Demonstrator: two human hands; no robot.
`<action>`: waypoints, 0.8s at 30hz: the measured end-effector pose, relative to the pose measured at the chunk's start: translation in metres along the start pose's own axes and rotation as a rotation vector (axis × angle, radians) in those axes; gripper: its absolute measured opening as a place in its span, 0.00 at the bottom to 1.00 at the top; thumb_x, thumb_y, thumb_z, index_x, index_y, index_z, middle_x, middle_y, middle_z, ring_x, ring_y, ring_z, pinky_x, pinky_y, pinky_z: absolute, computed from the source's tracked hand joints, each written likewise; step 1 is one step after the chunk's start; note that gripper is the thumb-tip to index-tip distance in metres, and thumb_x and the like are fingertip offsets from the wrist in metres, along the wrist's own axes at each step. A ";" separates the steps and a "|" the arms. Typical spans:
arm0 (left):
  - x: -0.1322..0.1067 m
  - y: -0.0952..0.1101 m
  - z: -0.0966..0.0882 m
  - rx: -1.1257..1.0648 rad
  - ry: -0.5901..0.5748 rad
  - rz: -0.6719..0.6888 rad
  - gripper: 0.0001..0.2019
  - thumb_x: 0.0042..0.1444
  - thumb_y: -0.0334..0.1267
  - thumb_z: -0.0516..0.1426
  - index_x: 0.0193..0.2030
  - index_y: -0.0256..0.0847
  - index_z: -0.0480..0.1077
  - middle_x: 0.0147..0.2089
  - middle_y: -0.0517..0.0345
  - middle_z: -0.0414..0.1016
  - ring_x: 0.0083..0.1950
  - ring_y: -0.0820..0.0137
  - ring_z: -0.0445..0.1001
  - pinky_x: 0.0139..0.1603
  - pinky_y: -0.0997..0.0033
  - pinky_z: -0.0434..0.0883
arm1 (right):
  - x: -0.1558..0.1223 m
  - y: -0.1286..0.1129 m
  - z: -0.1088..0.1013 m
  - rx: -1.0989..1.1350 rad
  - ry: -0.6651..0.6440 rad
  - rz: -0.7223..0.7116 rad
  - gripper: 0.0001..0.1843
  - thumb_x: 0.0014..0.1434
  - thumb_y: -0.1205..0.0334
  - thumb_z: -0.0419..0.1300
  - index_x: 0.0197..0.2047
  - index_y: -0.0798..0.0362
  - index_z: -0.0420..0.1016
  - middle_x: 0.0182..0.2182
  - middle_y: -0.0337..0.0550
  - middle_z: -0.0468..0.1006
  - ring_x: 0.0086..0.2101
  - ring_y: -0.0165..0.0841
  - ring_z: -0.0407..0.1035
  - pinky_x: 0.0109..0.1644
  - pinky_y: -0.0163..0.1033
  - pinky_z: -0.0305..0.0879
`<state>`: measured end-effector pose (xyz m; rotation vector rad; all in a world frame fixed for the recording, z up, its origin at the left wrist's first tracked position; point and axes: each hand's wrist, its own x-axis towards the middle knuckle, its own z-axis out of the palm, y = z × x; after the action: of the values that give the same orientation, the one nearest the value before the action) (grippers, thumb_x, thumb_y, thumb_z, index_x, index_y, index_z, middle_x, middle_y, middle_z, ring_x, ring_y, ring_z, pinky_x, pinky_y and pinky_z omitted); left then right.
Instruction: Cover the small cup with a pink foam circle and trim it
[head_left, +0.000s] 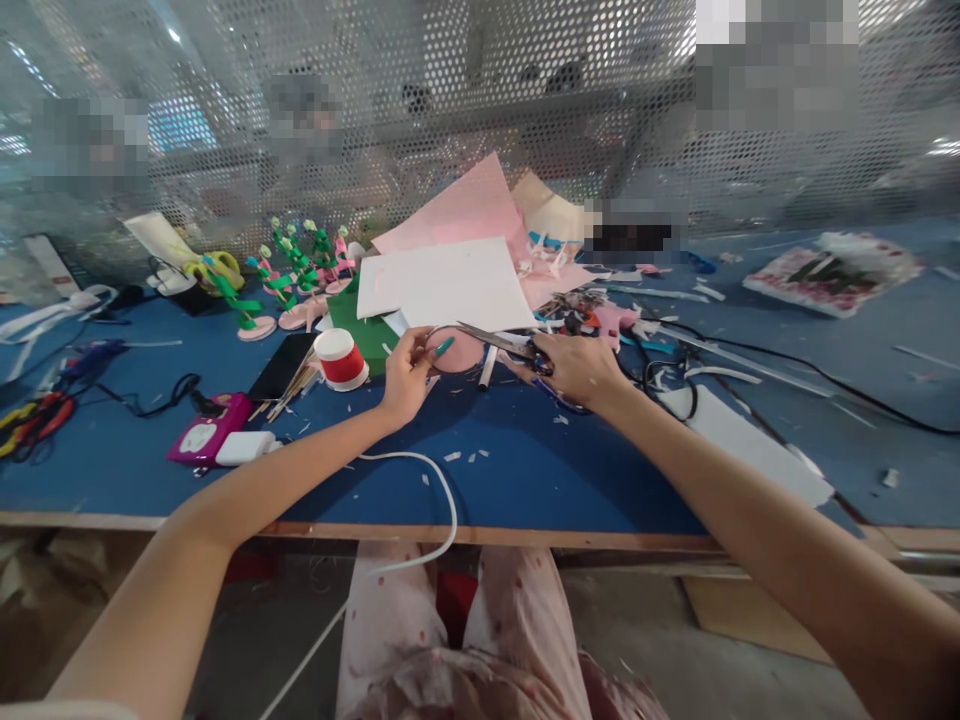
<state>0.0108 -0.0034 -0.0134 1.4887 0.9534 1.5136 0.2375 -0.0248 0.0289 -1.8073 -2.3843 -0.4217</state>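
My left hand [409, 372] pinches the left edge of a round pink disc [459, 352], its thumb lying over the disc's face. In my right hand [581, 368] is a pair of scissors [499, 342], its blades pointing left across the top of the disc. Whether the blades touch the disc's edge I cannot tell. A short white tube [487, 370] with a dark end lies just right of the disc. Left of my left hand stands a white cup with a red band [341, 358]. Behind both hands lie white sheets [450, 285] on green and pink sheets [457, 205].
Several green and pink paper plants on round bases [257, 328] stand at the back left. A purple extension box [211, 428] with a white charger [246, 448] lies left, beside a dark phone [283, 366]. Paper scraps and a black cable [817, 375] spread right. Perforated metal [480, 60] rises behind.
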 end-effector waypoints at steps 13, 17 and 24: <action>-0.002 0.007 0.002 -0.032 0.034 -0.037 0.10 0.51 0.31 0.58 0.41 0.42 0.68 0.38 0.59 0.71 0.34 0.76 0.73 0.28 0.79 0.74 | 0.000 0.004 0.005 -0.021 0.046 0.009 0.33 0.59 0.38 0.38 0.38 0.55 0.73 0.32 0.50 0.80 0.33 0.40 0.73 0.26 0.35 0.40; -0.001 0.006 0.002 -0.031 0.037 -0.039 0.10 0.52 0.30 0.57 0.42 0.42 0.68 0.39 0.59 0.71 0.34 0.76 0.73 0.28 0.79 0.74 | 0.000 0.003 0.004 -0.039 0.010 0.029 0.35 0.58 0.37 0.37 0.38 0.55 0.73 0.32 0.50 0.80 0.33 0.41 0.73 0.26 0.35 0.40; -0.001 0.005 0.000 0.032 0.001 0.057 0.09 0.52 0.34 0.58 0.42 0.42 0.69 0.39 0.58 0.74 0.36 0.74 0.75 0.30 0.78 0.75 | -0.001 0.004 0.002 -0.028 0.022 0.007 0.36 0.59 0.36 0.35 0.41 0.56 0.72 0.35 0.50 0.79 0.34 0.41 0.72 0.27 0.35 0.42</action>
<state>0.0104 -0.0065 -0.0090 1.5502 0.9471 1.5458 0.2416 -0.0236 0.0273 -1.8119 -2.3684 -0.4740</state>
